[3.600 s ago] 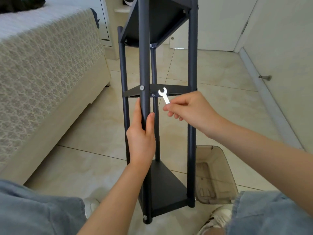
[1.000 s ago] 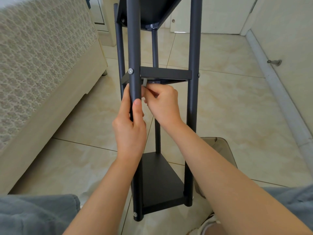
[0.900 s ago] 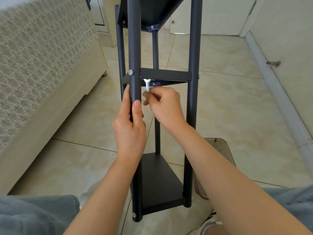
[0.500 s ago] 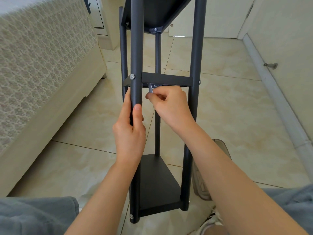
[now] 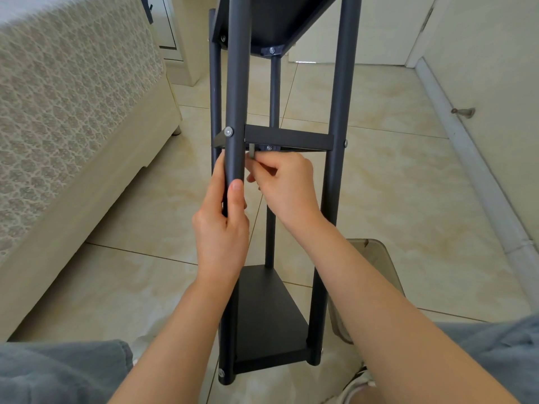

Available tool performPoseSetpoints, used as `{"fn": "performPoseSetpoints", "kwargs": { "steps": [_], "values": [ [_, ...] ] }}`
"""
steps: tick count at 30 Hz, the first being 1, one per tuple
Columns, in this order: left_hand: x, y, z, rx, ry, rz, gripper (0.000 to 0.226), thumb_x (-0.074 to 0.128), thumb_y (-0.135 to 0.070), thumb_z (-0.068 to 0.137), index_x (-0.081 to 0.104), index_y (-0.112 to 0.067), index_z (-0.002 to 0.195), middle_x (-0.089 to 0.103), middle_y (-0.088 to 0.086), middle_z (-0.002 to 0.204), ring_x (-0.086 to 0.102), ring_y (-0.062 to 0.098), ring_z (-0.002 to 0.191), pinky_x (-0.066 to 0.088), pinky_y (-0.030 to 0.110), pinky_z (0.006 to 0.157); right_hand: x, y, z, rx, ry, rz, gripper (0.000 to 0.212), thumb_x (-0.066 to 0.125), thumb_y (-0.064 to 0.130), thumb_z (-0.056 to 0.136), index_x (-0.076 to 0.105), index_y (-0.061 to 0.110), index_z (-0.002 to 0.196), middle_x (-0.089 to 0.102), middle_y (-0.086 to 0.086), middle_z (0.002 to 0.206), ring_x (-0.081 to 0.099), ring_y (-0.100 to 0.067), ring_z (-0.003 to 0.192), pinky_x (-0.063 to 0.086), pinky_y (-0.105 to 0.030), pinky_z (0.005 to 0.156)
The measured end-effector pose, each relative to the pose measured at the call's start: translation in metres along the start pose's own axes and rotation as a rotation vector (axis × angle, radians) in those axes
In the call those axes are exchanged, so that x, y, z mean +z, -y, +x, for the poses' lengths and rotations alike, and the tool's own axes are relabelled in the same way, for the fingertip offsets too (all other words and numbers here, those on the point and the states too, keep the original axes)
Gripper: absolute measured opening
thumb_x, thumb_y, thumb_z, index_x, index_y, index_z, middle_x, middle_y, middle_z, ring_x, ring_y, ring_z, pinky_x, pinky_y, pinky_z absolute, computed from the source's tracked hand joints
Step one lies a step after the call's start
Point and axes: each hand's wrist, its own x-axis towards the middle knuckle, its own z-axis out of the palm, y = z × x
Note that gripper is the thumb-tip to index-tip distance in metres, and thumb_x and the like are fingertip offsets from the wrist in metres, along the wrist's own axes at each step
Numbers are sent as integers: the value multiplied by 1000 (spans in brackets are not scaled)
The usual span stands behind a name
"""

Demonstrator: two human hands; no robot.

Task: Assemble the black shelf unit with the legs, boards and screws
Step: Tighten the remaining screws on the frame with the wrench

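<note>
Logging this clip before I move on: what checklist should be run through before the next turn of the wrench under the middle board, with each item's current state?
1. Left hand grips the front leg: ok.
2. Right hand pinches the small wrench: ok.
3. Wrench head seated on a fastener under the middle board: cannot tell, the head is hidden.
4. Screw through the front leg at the middle board in place: ok.
5. That screw fully tight: cannot tell.
</note>
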Motion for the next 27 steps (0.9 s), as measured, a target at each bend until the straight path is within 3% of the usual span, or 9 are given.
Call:
{"fn": "performPoseSetpoints", "kwargs": {
  "steps": [5, 10, 14, 19, 24, 27],
  "values": [
    [0, 1, 0, -3, -4, 9, 51, 38, -50, 99, 40, -43, 150, 51, -12, 68, 43, 12, 54, 44, 36, 50, 20, -7, -1, -63, -145, 59, 22, 66, 11, 91, 72, 7, 71, 62, 4, 59, 50, -6, 53, 43, -16, 58],
    [-1, 3, 0, -2, 0, -9, 51, 39, -51, 99, 41, -44, 150, 51, -12, 67, 43, 10, 52, 42, 34, 49, 32, -15, 1, -99, -207, 76, 22, 65, 12, 92, 71, 3, 73, 66, -6, 63, 56, -17, 58, 48, -31, 58],
    [-1, 4, 0, -5, -2, -8, 50, 39, -51, 99, 40, -45, 149, 51, -12, 67, 43, 11, 53, 43, 36, 50, 36, -17, 4, -114, -246, 48, 23, 66, 10, 92, 69, 2, 71, 65, -6, 64, 55, -15, 58, 48, -33, 58],
    [0, 1, -1, -4, 14, -14, 52, 40, -52, 99, 41, -43, 150, 54, -11, 68, 43, 10, 52, 44, 36, 48, 31, -15, -1, -49, -175, 101, 20, 61, 10, 95, 69, 1, 80, 67, -7, 70, 59, -19, 64, 51, -37, 66],
    [2, -1, -3, -25, 17, -23, 57, 40, -54, 95, 39, -41, 151, 56, -15, 67, 42, 6, 49, 43, 29, 46, 20, -12, -10, 63, -61, 104, 24, 58, 13, 97, 66, 3, 76, 59, -4, 62, 51, -13, 58, 44, -24, 59],
    [3, -3, -4, -26, 25, -21, 59, 40, -54, 96, 38, -38, 152, 55, -14, 66, 41, 9, 48, 43, 35, 44, 10, -11, -17, 106, -45, 110, 22, 58, 13, 97, 66, 5, 78, 58, -3, 62, 52, -15, 63, 41, -21, 57]
  ]
}}
